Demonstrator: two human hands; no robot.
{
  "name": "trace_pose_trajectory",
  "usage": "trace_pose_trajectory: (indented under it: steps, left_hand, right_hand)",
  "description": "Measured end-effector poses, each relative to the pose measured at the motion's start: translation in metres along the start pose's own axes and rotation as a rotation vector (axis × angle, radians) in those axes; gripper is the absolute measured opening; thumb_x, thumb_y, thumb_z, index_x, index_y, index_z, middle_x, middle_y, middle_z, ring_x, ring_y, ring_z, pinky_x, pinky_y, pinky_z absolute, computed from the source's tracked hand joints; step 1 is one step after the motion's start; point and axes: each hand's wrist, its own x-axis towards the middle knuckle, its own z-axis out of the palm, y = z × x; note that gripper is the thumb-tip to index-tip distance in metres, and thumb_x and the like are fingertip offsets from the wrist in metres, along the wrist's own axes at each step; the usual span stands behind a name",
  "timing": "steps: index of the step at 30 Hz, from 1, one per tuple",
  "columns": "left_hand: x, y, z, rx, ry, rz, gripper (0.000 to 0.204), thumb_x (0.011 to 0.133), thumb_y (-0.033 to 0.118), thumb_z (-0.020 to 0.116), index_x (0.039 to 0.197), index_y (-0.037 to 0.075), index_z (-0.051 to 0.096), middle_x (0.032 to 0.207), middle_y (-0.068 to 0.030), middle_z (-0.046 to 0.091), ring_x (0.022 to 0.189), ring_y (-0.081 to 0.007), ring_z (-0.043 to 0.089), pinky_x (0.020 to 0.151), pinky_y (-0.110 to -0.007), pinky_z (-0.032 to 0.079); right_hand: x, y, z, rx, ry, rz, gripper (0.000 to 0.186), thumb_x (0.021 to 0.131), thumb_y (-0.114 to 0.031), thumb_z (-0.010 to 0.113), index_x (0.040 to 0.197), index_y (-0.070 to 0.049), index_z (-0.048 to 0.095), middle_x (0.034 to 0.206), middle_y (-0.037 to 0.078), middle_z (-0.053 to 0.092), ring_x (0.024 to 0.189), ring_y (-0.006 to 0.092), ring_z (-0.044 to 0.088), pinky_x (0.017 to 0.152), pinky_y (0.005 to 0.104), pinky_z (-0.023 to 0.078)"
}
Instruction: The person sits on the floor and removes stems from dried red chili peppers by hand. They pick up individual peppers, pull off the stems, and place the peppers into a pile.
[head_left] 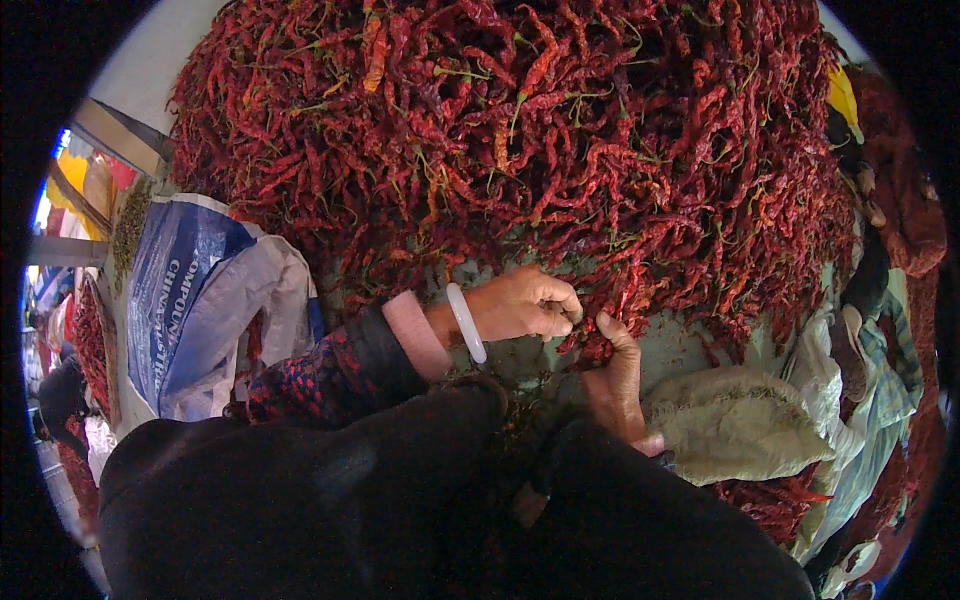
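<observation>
A big heap of dried red chillies (520, 150), many with pale green stems, covers the surface before me. My left hand (525, 302) is at the heap's near edge, its fingers curled into a pinch; whatever lies between the fingertips is hidden. A white bangle (467, 323) circles that wrist. Close beside it on the right, my right hand (617, 377) has its thumb raised and pressed against a few dried chillies (592, 350), its other fingers mostly out of sight beneath them. The fingertips of both hands almost meet.
At the left stands a blue and white woven sack (190, 300). To the right of my hands lies a beige cloth sack (740, 425), with more chillies (770, 505) below it. Pale bags and cloths (865, 390) are piled at the far right.
</observation>
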Motion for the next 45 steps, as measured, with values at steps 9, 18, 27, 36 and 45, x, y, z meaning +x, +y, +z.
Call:
trace_pose_trajectory:
  steps: [9,18,27,36,45]
  left_hand:
    - [-0.003,0.007,0.009,0.273,0.164,0.071,0.016,0.069,0.016,0.059,0.077,0.002,0.057,0.07,-0.0111,0.056,0.066,-0.0235,0.056,0.06,-0.032,0.043]
    - [-0.003,-0.001,0.021,0.55,0.33,0.2,0.011,0.07,0.012,0.055,0.074,0.002,0.051,0.068,-0.0124,0.05,0.067,-0.0316,0.052,0.059,-0.039,0.041]
    - [-0.004,-0.003,0.03,0.472,0.381,0.189,0.009,0.07,0.009,0.055,0.072,0.001,0.053,0.068,-0.0132,0.05,0.067,-0.032,0.051,0.06,-0.038,0.041]
    - [-0.007,0.0,0.007,0.09,0.091,-0.048,0.015,0.07,0.012,0.06,0.08,0.001,0.057,0.072,-0.0047,0.056,0.068,-0.0128,0.052,0.062,-0.027,0.041]
    - [-0.023,-0.012,0.018,-0.455,0.287,0.049,0.036,0.069,0.003,0.064,0.103,0.001,0.052,0.099,-0.0037,0.053,0.095,-0.0133,0.049,0.082,-0.027,0.039]
  right_hand:
    - [-0.003,0.0,-0.005,-0.063,-0.097,0.055,0.038,0.069,-0.013,0.061,0.104,-0.001,0.05,0.097,0.007,0.056,0.09,0.0212,0.053,0.083,0.0334,0.04]
    - [-0.003,0.0,-0.004,-0.127,-0.089,0.006,0.039,0.07,-0.012,0.06,0.106,-0.002,0.05,0.099,0.006,0.056,0.092,0.0195,0.052,0.085,0.0325,0.038]
    - [-0.005,0.002,0.001,-0.14,-0.019,-0.057,0.035,0.07,-0.008,0.058,0.103,-0.003,0.05,0.096,0.005,0.057,0.09,0.0193,0.053,0.083,0.0323,0.04]
    - [-0.003,0.002,-0.002,-0.137,-0.038,-0.025,0.028,0.07,-0.008,0.061,0.097,-0.004,0.054,0.089,0.005,0.058,0.077,0.0183,0.056,0.072,0.0325,0.045]
    - [-0.006,-0.003,0.001,-0.005,0.058,0.005,0.016,0.079,-0.014,0.055,0.092,-0.006,0.053,0.084,0.005,0.058,0.071,0.014,0.054,0.06,0.027,0.045]
